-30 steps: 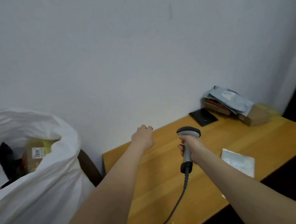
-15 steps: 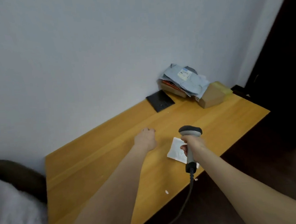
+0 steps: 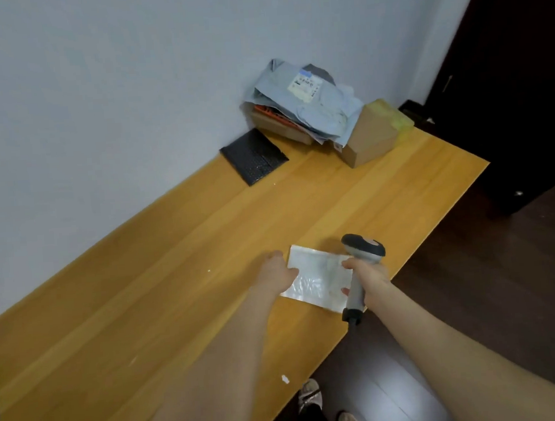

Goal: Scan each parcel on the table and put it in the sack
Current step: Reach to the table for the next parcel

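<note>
White, glossy, flat plastic mailer (image 3: 317, 280) lies near the front edge of our orange wooden table (image 3: 175, 266). Our left hand (image 3: 275, 271) touches its left edge; whether the fingers pinch it we cannot tell. Our right hand (image 3: 369, 278) is wrapped round the grey handheld scanner (image 3: 366, 248). We judge the slick, crinkled film could slide off the edge, or its glare could spoil the scan.
</note>
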